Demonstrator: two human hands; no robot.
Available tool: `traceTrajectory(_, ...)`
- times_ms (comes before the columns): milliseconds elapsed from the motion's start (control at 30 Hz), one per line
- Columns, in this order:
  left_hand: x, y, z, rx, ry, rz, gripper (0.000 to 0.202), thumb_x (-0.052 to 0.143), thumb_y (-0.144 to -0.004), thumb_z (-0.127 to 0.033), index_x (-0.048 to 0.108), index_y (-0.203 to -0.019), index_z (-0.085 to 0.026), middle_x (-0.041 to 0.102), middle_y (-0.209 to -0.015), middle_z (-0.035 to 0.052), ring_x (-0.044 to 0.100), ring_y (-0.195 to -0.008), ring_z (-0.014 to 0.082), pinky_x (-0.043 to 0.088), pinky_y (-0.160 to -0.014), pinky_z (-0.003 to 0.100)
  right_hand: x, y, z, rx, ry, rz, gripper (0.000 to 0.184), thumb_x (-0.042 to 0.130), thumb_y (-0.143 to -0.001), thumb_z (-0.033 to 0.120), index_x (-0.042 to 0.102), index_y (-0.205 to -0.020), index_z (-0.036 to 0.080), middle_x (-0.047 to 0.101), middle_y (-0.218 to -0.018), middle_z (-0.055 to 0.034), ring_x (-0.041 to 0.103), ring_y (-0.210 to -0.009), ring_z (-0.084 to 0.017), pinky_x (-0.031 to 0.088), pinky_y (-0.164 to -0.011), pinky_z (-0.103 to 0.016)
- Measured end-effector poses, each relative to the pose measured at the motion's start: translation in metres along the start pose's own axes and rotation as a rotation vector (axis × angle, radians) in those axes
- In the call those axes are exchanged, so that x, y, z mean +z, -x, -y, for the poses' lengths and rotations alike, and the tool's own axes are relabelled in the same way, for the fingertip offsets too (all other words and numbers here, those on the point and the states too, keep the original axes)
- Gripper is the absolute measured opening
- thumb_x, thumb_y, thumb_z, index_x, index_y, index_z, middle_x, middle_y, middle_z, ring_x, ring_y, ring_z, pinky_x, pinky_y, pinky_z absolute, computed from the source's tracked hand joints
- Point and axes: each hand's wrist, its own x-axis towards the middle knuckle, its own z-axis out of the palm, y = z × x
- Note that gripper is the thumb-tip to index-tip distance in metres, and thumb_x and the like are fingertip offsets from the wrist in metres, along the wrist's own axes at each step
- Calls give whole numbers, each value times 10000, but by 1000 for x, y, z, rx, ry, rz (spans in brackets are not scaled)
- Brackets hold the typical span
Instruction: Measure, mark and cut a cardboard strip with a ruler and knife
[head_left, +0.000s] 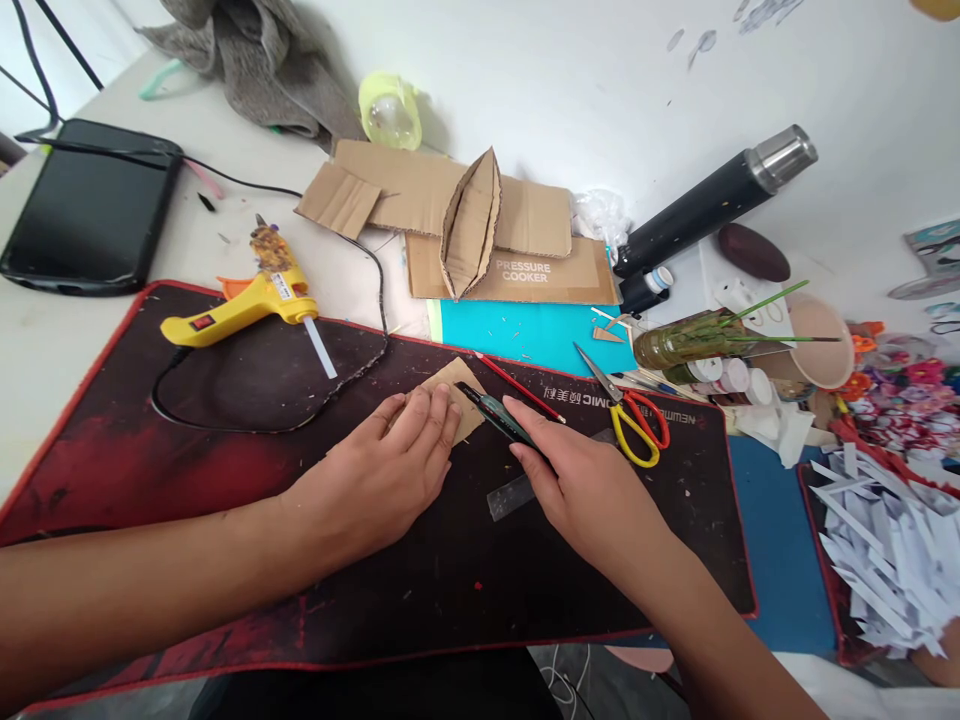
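A small piece of brown cardboard [471,416] lies on the black desk mat [420,590]. My left hand [401,465] rests palm down over it, fingers flat and close together, covering most of its left part. In my right hand [574,470] is a dark green utility knife [504,415], gripped with the thumb and fingers around its body. The knife's dark tip touches or hovers over the cardboard's upper edge; I cannot tell which. Just beyond the knife lies a red pencil [521,388]. A clear ruler [511,497] is partly hidden under my right hand.
Yellow-and-red-handled scissors [636,435] lie right of my right hand. A yellow glue gun [244,308] with its cord sits on the left. Cut cardboard pieces [420,190], a teal sheet [495,330] and a black flask [690,215] are behind. Paper strips [892,560] pile up at right.
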Motion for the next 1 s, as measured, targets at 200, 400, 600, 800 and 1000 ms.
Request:
traceTrajectory(200, 0, 1, -1, -5, 19, 3, 502, 499, -1103, -225, 666, -1490, 46, 724, -1472, 291, 693, -1350, 398, 593, -1058, 493, -1, -1, 0, 0, 17, 2, 520, 509, -1147, 260, 590, -1655, 181, 836, -1331, -140, 852, -1066, -345, 704, -805, -465)
traceTrajectory(400, 1, 2, -1, -5, 2, 10, 507, 494, -1099, -229, 663, -1498, 35, 723, -1475, 285, 683, -1359, 389, 575, -1075, 486, 2, 0, 0, -2, -15, -10, 520, 507, -1147, 272, 588, -1655, 193, 836, -1337, -136, 852, -1070, -338, 702, -804, -451)
traceTrajectory(600, -5, -2, 8, -10, 49, -3, 448, 496, -1115, -272, 745, -1409, -42, 750, -1443, 229, 692, -1316, 364, 567, -1039, 462, -1, 4, -6, 75, -333, -205, 471, 557, -1132, 312, 654, -1583, 218, 794, -1449, -109, 806, -1238, -276, 651, -1053, -413)
traceTrajectory(800, -27, -14, 8, -40, 70, -17, 457, 568, -1124, -437, 761, -1338, -82, 774, -1316, 202, 684, -1213, 365, 519, -1020, 493, 4, 2, -29, 238, -569, -272, 511, 606, -1085, 367, 663, -1572, 221, 875, -1118, -78, 830, -993, -251, 644, -735, -325)
traceTrajectory(1000, -32, -34, -40, 96, 188, 45, 498, 600, -1112, -538, 754, -1281, -96, 774, -1067, 125, 664, -965, 284, 492, -887, 428, 26, -8, -40, 199, -612, -285, 504, 588, -1078, 368, 680, -1556, 234, 864, -1182, -79, 817, -1031, -259, 615, -800, -352)
